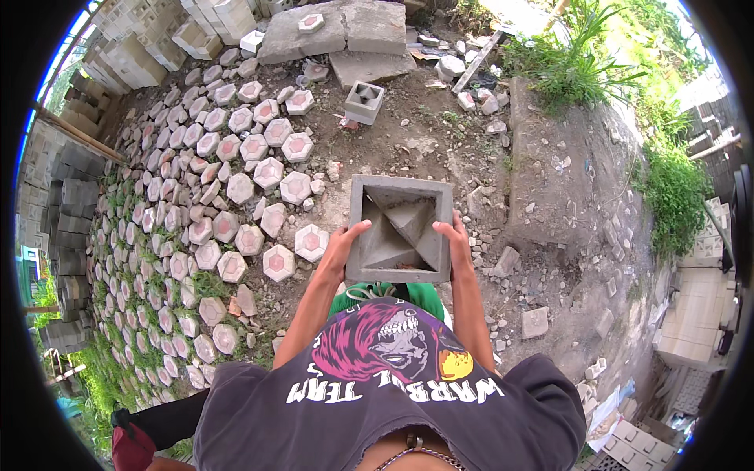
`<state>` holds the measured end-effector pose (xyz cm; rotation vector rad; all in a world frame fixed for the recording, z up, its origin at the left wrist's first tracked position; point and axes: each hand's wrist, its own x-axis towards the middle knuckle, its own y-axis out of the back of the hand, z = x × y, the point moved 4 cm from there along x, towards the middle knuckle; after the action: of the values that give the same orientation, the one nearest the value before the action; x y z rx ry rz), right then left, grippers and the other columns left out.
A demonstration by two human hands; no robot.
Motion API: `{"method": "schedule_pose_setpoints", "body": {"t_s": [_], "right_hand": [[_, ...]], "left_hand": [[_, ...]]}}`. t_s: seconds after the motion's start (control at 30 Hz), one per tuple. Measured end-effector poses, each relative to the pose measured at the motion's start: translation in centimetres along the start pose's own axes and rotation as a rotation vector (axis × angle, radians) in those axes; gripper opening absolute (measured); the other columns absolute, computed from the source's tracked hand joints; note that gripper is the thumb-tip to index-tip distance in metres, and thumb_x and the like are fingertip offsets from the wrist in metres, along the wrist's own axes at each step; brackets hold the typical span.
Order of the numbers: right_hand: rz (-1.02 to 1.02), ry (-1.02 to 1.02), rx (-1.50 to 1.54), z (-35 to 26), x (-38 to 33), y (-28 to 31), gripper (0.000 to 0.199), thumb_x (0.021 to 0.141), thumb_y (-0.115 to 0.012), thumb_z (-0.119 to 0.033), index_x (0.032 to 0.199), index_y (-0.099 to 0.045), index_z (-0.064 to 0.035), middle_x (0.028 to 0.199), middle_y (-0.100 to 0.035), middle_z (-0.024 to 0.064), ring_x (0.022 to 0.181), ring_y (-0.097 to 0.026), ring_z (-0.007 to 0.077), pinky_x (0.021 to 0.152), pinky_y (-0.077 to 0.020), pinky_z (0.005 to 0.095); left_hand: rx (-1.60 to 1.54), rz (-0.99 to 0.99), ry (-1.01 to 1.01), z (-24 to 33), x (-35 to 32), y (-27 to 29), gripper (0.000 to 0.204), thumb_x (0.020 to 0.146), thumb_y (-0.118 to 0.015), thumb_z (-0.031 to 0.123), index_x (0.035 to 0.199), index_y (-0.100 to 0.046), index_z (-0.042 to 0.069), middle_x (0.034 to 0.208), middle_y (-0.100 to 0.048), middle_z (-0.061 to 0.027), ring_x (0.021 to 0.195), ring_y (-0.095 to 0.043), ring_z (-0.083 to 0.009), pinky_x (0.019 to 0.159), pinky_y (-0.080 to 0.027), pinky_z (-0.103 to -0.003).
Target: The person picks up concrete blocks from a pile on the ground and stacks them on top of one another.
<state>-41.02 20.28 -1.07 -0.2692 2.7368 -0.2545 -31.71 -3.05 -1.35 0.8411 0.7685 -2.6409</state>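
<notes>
Dirt yard, hexagonal pavers (236,188) to left. Square concrete block (400,228) held level at chest, left hand (338,251) and right hand (458,245) fingers clamped on opposite sides, equally near.

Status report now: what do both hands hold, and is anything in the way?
Left hand and right hand grip the square concrete block by its sides, chest high. A second small block sits on the dirt ahead, hexagonal pavers to the left. Nothing touches the block.

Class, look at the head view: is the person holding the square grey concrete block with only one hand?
No: the left hand grips the left edge of the square concrete block and the right hand grips its right edge.
</notes>
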Motion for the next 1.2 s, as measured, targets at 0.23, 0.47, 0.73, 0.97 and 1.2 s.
{"method": "schedule_pose_setpoints", "body": {"t_s": [0.23,0.47,0.73,0.97,1.2], "right_hand": [[-0.096,-0.036,-0.010,-3.0,10.9,1.2,0.082,0.072,-0.069,-0.018,0.145,-0.037,-0.0042,0.127,-0.055,0.0113,0.112,-0.054,0.0215,0.097,-0.0413,0.0316],[-0.140,-0.029,0.016,-5.9,19.3,2.0,0.082,0.073,-0.070,-0.018,0.146,-0.036,-0.0033,0.127,-0.055,0.0111,0.110,-0.055,0.0198,0.096,-0.0414,0.0314],[-0.146,-0.083,-0.009,-8.4,24.8,0.6,0.083,0.072,-0.071,-0.021,0.145,-0.037,-0.0035,0.125,-0.055,0.0113,0.110,-0.055,0.0198,0.096,-0.0414,0.0314],[-0.160,-0.112,-0.036,-8.9,30.3,-2.9,0.083,0.072,-0.070,-0.020,0.146,-0.036,-0.0038,0.127,-0.054,0.0115,0.112,-0.053,0.0204,0.097,-0.0403,0.0313],[-0.152,-0.132,-0.042,-10.6,35.1,-9.0,0.084,0.072,-0.069,-0.019,0.147,-0.034,-0.0035,0.133,-0.051,0.0123,0.118,-0.050,0.0215,0.101,-0.0382,0.0322]], "left_hand": [[0.007,0.049,-0.046,3.5,8.0,-3.1,0.064,0.079,-0.069,0.038,0.120,-0.049,-0.008,0.105,-0.060,-0.0174,0.088,-0.065,-0.0242,0.074,-0.056,-0.036],[-0.047,0.077,-0.064,7.1,14.6,-6.0,0.066,0.079,-0.069,0.038,0.122,-0.048,-0.007,0.106,-0.060,-0.0175,0.089,-0.065,-0.0239,0.075,-0.056,-0.036],[-0.063,0.142,-0.051,10.9,18.5,-6.9,0.056,0.083,-0.063,0.036,0.119,-0.053,-0.005,0.107,-0.064,-0.0168,0.090,-0.067,-0.0233,0.079,-0.055,-0.035],[-0.116,0.121,-0.061,14.6,23.0,-4.6,0.064,0.079,-0.069,0.037,0.119,-0.049,-0.009,0.105,-0.060,-0.0173,0.089,-0.065,-0.0238,0.076,-0.055,-0.036],[-0.054,0.166,-0.009,19.7,26.8,-0.7,0.056,0.081,-0.064,0.034,0.119,-0.051,-0.006,0.107,-0.061,-0.0168,0.090,-0.065,-0.0239,0.079,-0.055,-0.037]]}}
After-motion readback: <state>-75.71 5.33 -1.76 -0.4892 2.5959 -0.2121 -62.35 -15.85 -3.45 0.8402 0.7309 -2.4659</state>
